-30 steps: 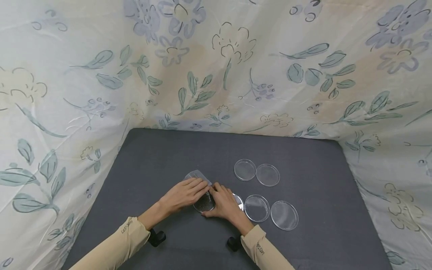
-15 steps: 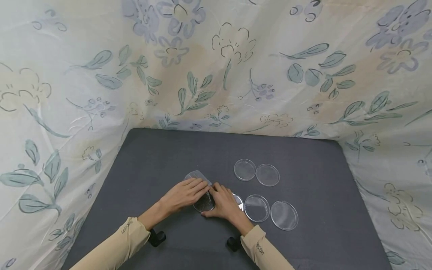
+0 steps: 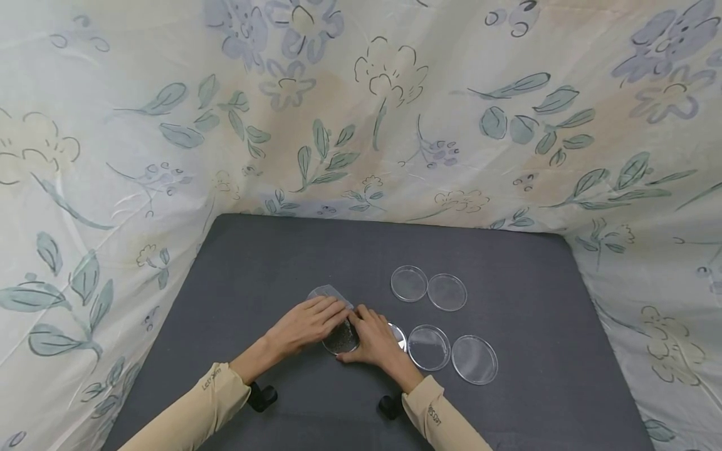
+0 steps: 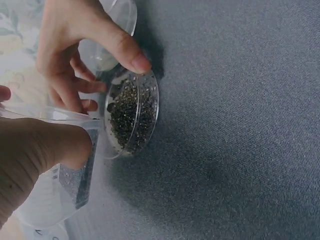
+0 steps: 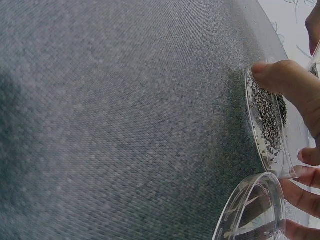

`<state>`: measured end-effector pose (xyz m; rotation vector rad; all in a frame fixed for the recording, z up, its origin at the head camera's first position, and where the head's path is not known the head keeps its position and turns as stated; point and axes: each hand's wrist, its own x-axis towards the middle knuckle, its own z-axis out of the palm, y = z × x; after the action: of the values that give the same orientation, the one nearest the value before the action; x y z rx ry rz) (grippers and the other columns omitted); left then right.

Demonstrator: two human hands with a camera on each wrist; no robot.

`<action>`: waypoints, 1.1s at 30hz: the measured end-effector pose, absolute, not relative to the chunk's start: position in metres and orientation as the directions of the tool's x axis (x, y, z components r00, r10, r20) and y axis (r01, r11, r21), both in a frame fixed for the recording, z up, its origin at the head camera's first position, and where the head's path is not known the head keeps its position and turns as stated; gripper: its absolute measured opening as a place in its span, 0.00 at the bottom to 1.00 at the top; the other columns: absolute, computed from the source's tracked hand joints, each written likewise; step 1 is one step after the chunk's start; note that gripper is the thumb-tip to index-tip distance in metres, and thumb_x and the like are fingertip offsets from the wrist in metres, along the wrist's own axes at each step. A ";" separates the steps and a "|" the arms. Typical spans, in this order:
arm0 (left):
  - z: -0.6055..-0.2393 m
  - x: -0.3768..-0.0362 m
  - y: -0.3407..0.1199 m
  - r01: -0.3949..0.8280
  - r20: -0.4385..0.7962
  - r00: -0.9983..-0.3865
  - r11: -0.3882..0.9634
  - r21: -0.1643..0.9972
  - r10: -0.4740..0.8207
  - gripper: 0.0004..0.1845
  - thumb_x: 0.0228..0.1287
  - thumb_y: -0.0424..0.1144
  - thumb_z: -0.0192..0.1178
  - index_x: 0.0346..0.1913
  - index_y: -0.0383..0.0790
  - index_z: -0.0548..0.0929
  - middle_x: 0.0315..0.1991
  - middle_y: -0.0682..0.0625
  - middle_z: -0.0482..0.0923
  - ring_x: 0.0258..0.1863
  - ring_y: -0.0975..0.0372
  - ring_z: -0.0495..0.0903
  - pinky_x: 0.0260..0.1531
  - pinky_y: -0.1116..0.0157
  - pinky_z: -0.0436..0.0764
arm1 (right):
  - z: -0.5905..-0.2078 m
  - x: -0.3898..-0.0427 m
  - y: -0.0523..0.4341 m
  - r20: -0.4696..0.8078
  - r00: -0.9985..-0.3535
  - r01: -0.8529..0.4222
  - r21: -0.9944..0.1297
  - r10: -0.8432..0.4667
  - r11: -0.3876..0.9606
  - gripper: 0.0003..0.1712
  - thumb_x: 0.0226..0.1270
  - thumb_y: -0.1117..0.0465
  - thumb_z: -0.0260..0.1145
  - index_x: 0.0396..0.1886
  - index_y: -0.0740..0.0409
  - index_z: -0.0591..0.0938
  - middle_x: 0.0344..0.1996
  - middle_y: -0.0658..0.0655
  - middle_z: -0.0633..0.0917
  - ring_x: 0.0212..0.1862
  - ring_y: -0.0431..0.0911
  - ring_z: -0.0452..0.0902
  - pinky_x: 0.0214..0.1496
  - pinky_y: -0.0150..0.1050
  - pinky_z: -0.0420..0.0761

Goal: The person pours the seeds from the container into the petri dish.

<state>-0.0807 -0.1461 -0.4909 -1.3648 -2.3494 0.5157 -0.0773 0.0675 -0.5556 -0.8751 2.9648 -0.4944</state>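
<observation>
Counter (image 3: 271, 263) surface: dark grey woven cloth, matte. Near its centre lies a round clear plastic dish (image 3: 341, 340) holding dark granular seed. The right hand (image 3: 375, 341) has its grip closed on this dish, thumb on the near rim and fingers curled at the far side. The left hand (image 3: 307, 324) grips a clear soft plastic bag (image 3: 327, 293), tilted with its mouth at the dish's left edge. Four empty clear round dishes (image 3: 445, 292) lie flat to the right, in two touching pairs. Floral fabric (image 3: 361, 106) drapes behind.
</observation>
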 end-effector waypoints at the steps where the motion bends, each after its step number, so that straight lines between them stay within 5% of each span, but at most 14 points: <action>1: -0.492 -0.081 -0.146 0.746 0.156 -0.460 0.476 -0.466 0.874 0.46 0.44 0.48 0.83 0.70 0.47 0.76 0.66 0.54 0.77 0.65 0.62 0.76 0.68 0.65 0.75 | -0.555 -0.077 0.067 0.076 -0.843 -0.528 -0.298 -0.532 0.795 0.51 0.40 0.30 0.82 0.62 0.55 0.82 0.44 0.53 0.79 0.42 0.47 0.79 0.42 0.44 0.80; 8: -0.503 -0.084 -0.153 0.789 0.361 -0.520 0.597 -0.144 0.774 0.42 0.42 0.38 0.82 0.65 0.38 0.77 0.61 0.47 0.78 0.60 0.55 0.78 0.63 0.58 0.79 | -0.555 -0.076 0.067 0.062 -0.846 -0.523 -0.291 -0.530 0.801 0.52 0.40 0.30 0.81 0.61 0.58 0.83 0.46 0.54 0.80 0.44 0.47 0.78 0.43 0.43 0.80; 17: -0.519 -0.074 -0.169 0.666 0.467 -0.726 0.685 0.295 0.505 0.50 0.29 0.35 0.85 0.65 0.35 0.76 0.59 0.41 0.76 0.58 0.50 0.76 0.56 0.49 0.79 | -0.558 -0.076 0.065 0.049 -0.853 -0.507 -0.313 -0.520 0.803 0.54 0.41 0.31 0.81 0.65 0.57 0.81 0.49 0.54 0.80 0.48 0.48 0.79 0.49 0.46 0.81; 25: -0.532 -0.063 -0.179 0.498 0.431 -0.853 0.708 0.500 0.295 0.51 0.29 0.33 0.86 0.66 0.35 0.74 0.60 0.38 0.73 0.57 0.49 0.74 0.46 0.49 0.83 | -0.559 -0.076 0.066 0.052 -0.856 -0.503 -0.317 -0.515 0.804 0.54 0.39 0.31 0.82 0.65 0.56 0.81 0.49 0.53 0.80 0.48 0.49 0.79 0.50 0.45 0.81; 33: -0.544 -0.060 -0.188 0.394 0.447 -0.887 0.696 0.600 0.117 0.51 0.29 0.34 0.87 0.65 0.34 0.76 0.59 0.37 0.73 0.54 0.46 0.78 0.49 0.51 0.80 | -0.560 -0.076 0.066 0.052 -0.859 -0.497 -0.323 -0.509 0.805 0.54 0.40 0.31 0.82 0.65 0.56 0.80 0.49 0.53 0.80 0.49 0.49 0.79 0.51 0.46 0.81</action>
<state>-0.0598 -0.1877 -0.5439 -0.3982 -2.5310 -1.0206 -0.0757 0.0661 -0.5603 -0.8228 2.9498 -0.5114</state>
